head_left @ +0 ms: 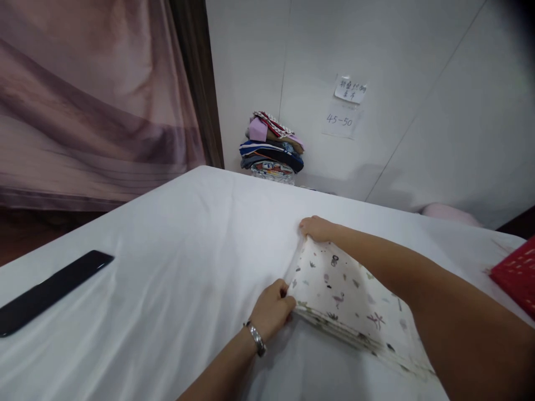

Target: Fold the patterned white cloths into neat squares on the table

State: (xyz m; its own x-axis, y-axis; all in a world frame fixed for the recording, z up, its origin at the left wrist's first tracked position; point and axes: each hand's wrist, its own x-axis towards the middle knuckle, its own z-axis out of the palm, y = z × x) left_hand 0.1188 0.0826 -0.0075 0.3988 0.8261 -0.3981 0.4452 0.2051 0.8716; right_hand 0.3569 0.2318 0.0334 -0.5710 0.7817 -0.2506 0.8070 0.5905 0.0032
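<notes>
A folded cream cloth (pixel 346 295) with small printed animals and plants lies on the white sheet (pixel 175 262). My left hand (pixel 273 312), with a silver bracelet on the wrist, pinches the near left corner of the cloth, fingers closed. My right hand (pixel 317 228) reaches across and grips the far left corner, fingers curled over the edge. My right forearm lies over the right part of the cloth and hides it.
A long black flat object (pixel 50 289) lies at the left on the sheet. A stack of folded clothes (pixel 271 147) stands against the white wall. Two paper notes (pixel 346 106) hang on the wall. A red basket (pixel 516 275) sits at the right edge. Pink curtain (pixel 83 94) at left.
</notes>
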